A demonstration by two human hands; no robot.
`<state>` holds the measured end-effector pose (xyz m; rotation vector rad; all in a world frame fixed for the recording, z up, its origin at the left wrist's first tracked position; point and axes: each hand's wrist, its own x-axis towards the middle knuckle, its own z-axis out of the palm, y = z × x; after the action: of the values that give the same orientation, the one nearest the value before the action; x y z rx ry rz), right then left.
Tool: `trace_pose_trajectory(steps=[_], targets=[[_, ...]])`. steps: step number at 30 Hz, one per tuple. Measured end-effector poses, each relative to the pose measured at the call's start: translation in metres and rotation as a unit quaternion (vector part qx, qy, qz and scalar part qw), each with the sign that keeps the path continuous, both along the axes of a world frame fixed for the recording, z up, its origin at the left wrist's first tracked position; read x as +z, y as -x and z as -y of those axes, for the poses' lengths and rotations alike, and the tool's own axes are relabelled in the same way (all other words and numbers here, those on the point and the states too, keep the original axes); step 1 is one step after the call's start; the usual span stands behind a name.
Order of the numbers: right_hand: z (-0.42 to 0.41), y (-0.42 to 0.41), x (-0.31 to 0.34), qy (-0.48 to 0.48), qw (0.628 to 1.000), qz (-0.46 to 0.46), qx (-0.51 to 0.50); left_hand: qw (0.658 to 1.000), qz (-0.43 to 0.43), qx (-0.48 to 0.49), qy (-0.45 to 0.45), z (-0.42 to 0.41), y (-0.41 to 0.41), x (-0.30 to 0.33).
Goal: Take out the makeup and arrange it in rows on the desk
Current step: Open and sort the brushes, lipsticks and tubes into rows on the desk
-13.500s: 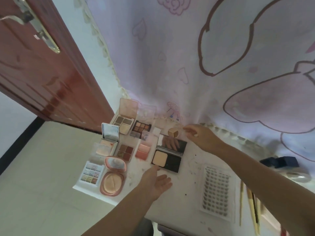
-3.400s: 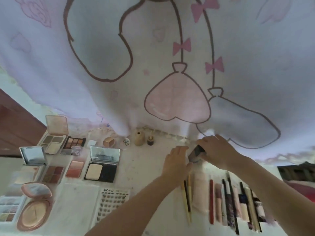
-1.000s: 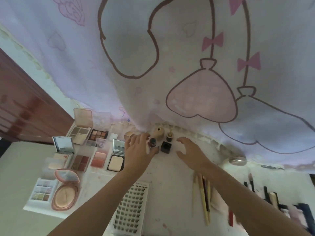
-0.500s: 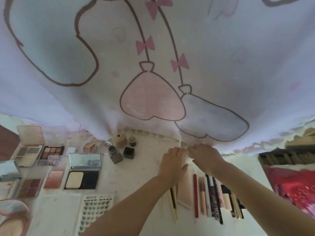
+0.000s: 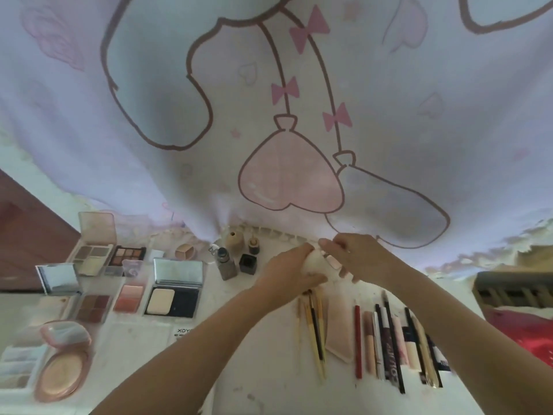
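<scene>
Both hands meet at the desk's [image 5: 269,339] far edge: the left hand [image 5: 288,272] and right hand [image 5: 356,259] are closed together around a small pale item [image 5: 315,262], too hidden to identify. It likely belongs with the little bottles [image 5: 236,259] at nine o'clock; setting it upright beside them looks next.

Printed cloth curtain [image 5: 299,100]; mirrored compact lid [image 5: 178,271]
</scene>
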<state>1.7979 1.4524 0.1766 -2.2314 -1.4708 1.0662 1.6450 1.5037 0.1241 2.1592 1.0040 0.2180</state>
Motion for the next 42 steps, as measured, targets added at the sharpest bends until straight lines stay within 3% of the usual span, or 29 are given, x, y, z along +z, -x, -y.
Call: trace_pose_trajectory(steps=[3, 7, 12, 15, 17, 22, 25, 28, 30, 33, 35, 37, 40, 42], targets=[[-0.007, 0.033, 0.005, 0.102, 0.994, 0.043, 0.025, 0.984, -0.052, -0.019, -0.168, 0.009, 0.027, 0.002], [-0.008, 0.063, 0.001, 0.071, 0.997, -0.030, 0.002, 0.985, -0.033, -0.019, -0.170, 0.016, 0.064, 0.005], [0.003, 0.083, -0.011, -0.023, 0.996, -0.063, 0.052, 0.999, 0.020, 0.031, 0.006, 0.020, 0.097, 0.007], [0.013, 0.090, -0.008, -0.077, 0.985, -0.066, 0.137, 0.983, 0.079, 0.041, 0.161, 0.017, 0.116, 0.009], [0.019, 0.095, -0.001, -0.105, 0.976, -0.053, 0.185, 0.949, 0.121, 0.021, 0.289, 0.016, 0.129, 0.013], [0.026, 0.109, 0.010, -0.156, 0.958, -0.055, 0.234, 0.824, 0.166, -0.048, 0.540, 0.008, 0.158, 0.013], [0.032, 0.118, 0.014, -0.194, 0.943, -0.037, 0.267, 0.754, 0.189, -0.037, 0.628, 0.004, 0.170, 0.008], [0.034, 0.126, 0.009, -0.281, 0.902, 0.042, 0.324, 0.714, 0.205, -0.004, 0.669, 0.008, 0.179, 0.005], [0.034, 0.126, 0.008, -0.282, 0.900, 0.018, 0.332, 0.719, 0.224, 0.008, 0.658, 0.009, 0.181, 0.004], [0.025, 0.120, 0.017, -0.106, 0.956, -0.107, 0.254, 0.778, 0.209, -0.013, 0.592, 0.005, 0.180, 0.008], [0.014, 0.115, 0.018, 0.016, 0.969, -0.125, 0.213, 0.819, 0.169, -0.028, 0.548, 0.001, 0.178, 0.009], [0.005, 0.117, 0.017, 0.065, 0.965, -0.109, 0.231, 0.842, 0.133, -0.042, 0.522, -0.002, 0.175, 0.009], [-0.001, 0.115, 0.011, 0.034, 0.956, -0.059, 0.284, 0.833, 0.123, -0.037, 0.538, -0.004, 0.175, 0.006], [-0.001, 0.109, 0.006, 0.000, 0.956, -0.068, 0.286, 0.801, 0.144, -0.006, 0.582, -0.002, 0.181, -0.001]])
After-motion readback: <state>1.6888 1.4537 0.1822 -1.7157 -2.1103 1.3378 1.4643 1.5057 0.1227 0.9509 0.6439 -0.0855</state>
